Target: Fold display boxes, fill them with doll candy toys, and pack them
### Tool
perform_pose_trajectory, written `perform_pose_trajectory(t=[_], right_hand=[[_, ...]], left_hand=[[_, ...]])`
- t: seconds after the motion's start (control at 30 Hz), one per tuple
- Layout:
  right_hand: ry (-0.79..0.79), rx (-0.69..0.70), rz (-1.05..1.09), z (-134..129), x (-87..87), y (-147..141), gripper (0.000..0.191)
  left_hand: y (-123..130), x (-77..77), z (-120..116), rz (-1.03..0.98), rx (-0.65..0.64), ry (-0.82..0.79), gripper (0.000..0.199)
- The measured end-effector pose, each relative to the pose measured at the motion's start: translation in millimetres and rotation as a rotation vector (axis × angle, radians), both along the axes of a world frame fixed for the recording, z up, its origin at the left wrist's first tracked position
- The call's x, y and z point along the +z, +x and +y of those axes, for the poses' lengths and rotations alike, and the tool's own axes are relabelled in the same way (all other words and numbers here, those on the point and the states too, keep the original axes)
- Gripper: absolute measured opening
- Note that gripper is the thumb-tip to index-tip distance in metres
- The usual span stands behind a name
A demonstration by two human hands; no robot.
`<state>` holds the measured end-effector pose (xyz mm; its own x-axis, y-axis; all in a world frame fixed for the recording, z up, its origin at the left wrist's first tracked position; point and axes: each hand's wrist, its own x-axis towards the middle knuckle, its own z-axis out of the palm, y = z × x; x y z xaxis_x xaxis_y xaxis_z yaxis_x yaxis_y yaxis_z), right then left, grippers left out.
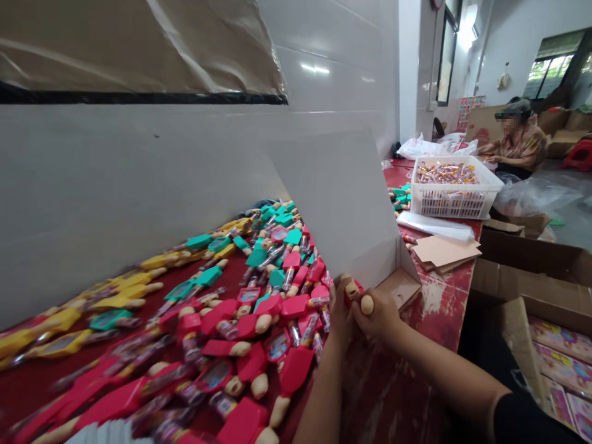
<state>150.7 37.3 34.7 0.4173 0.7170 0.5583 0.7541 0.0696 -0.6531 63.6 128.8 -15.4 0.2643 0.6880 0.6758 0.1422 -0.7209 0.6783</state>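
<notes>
While a worn red bench (435, 293) runs along a pale tiled wall (328, 68), beige-knobbed toys (252, 364) in pink, green and yellow lie heaped over its left part. Farther along it stands a white basket (446, 205) of small wrapped pieces (446, 172), with flat cardboard sheets (446, 250) nearer, and deeper in the room sits a person (530, 145) in a patterned top. An open white box (372, 271) rests on the bench, its lid (340, 197) raised. Just before it, the left hand (341, 312) has its fingers curled around a pink toy (352, 290), whose beige end shows between them; close beside, the right hand (380, 313) clenches its fingers about a beige knob (367, 304), its lower part hidden.
</notes>
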Motion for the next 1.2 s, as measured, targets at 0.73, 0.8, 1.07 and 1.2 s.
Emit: perform_pose_trajectory(t=[0.73, 0.8, 1.07, 1.2], right_hand=[[-0.046, 0.001, -0.050, -45, -24.7, 26, 0.033], [0.040, 0.096, -0.002, -49, -27.4, 31, 0.036], [-0.336, 0.660, 0.144, -64, 22.0, 79, 0.026], [-0.359, 0.677, 0.180, -58, 18.4, 88, 0.034]], left_hand=[[15, 2.3, -11, 0.046, -0.030, 0.066, 0.042], [19, 5.1, -16, 0.039, -0.052, 0.061, 0.043], [21, 28.4, -29, 0.055, -0.103, 0.004, 0.040], [21, 32.3, -30, 0.048, -0.119, 0.007, 0.042]])
